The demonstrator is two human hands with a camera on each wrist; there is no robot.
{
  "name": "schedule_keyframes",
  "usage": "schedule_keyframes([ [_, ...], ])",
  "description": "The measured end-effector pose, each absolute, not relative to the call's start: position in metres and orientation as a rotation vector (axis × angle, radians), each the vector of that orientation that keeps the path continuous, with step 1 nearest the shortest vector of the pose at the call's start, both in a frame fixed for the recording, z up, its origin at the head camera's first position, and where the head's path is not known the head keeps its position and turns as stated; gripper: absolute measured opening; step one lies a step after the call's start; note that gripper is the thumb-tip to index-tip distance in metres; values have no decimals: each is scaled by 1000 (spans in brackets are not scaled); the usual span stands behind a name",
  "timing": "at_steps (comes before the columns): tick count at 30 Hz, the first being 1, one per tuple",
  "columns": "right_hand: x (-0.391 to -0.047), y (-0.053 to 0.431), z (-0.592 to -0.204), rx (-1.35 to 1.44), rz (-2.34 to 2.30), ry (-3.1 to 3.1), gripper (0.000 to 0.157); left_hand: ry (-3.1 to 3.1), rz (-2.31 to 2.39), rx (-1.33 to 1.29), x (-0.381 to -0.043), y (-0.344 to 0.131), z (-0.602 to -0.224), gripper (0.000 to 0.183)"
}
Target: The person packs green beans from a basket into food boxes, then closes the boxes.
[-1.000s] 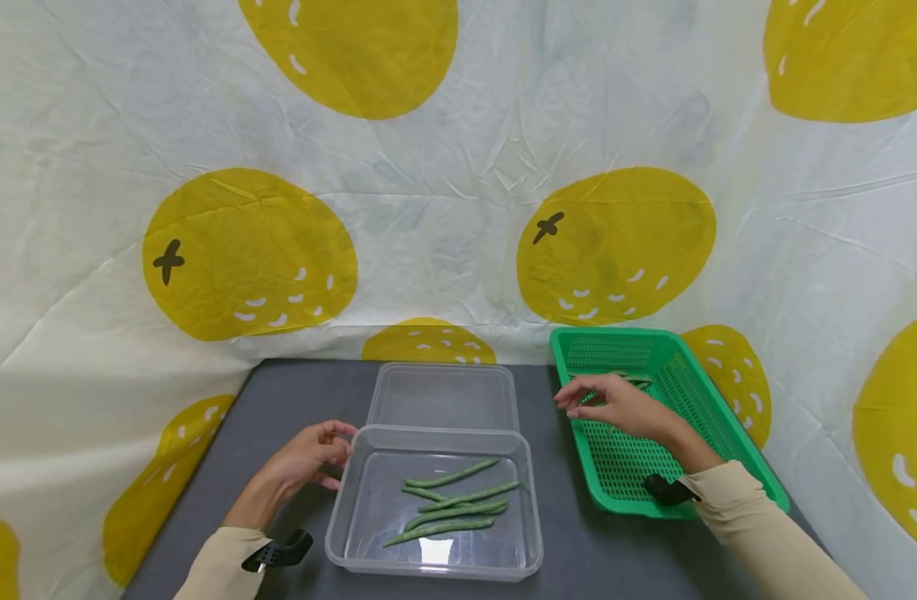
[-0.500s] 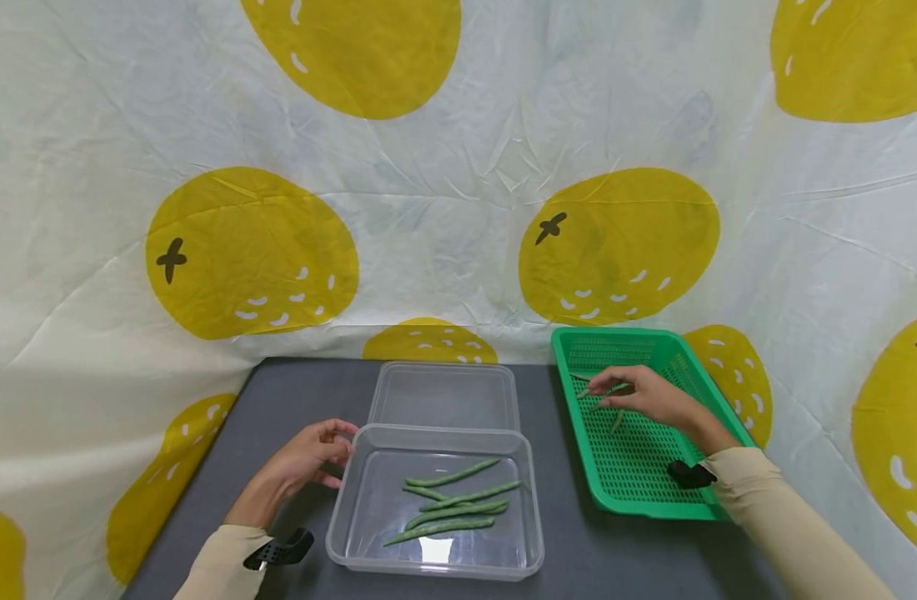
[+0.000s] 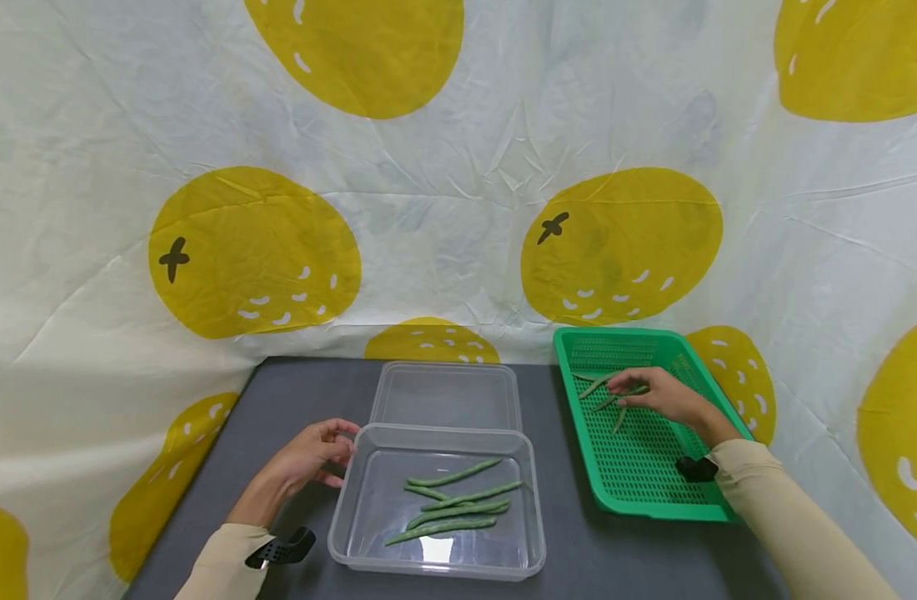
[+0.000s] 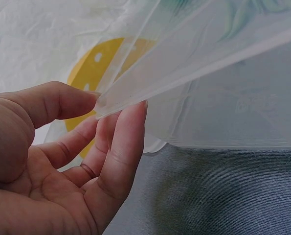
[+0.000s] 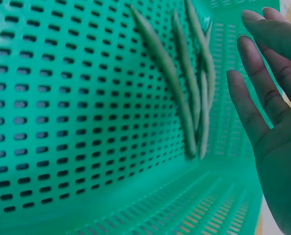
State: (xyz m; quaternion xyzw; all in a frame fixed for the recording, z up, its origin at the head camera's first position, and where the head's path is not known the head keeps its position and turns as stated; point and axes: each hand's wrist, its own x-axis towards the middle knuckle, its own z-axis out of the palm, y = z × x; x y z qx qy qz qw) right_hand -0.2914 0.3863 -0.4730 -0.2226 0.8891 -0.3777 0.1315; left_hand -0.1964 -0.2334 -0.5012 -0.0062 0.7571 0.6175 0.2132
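Observation:
Several green beans [image 3: 458, 527] lie in a clear plastic container [image 3: 368, 508] at the front middle of the table. My left hand [image 3: 304, 457] pinches the container's left rim; in the left wrist view the thumb and fingers meet at that rim [image 4: 130, 93]. On the right stands a green perforated basket [image 3: 623, 505]. More green beans [image 5: 167, 63] lie loosely together toward the basket's far end. Over them hovers my right hand [image 3: 672, 397], its fingers apart and only lightly bent in the right wrist view, holding nothing and clear of the beans.
A clear flat lid [image 3: 451, 396] lies right behind the container. Dark grey table surface [image 3: 554, 483] runs between container and basket. A white cloth [image 3: 443, 250] printed with yellow fruit hangs close behind the table and down its sides.
My right hand has moved right from the basket's left rim to above the beans inside, uncovering more of them. The left hand stays at the container's rim.

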Motion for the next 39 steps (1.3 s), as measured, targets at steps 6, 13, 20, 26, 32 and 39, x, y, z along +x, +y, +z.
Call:
schedule_keyframes([
  [6, -294, 396, -482, -608, -1116, 2530, 33, 2106, 1712, -24, -196, -232, -499, 44],
  [13, -295, 409, -496, -601, -1208, 2401, 34, 2103, 1710, -25, -193, -231, -497, 44],
  [20, -292, 410, -502, -663, -1159, 2390, 33, 2100, 1711, -14, -192, -231, -496, 44],
  [26, -292, 407, -502, -617, -1084, 2416, 33, 2105, 1709, -36, -192, -231, -497, 44],
  [32, -293, 404, -500, -611, -1077, 2401, 34, 2111, 1710, -46, -192, -231, -496, 44],
  [39, -296, 405, -500, -689, -822, 2705, 23, 2119, 1712, -47, -194, -231, -496, 44],
])
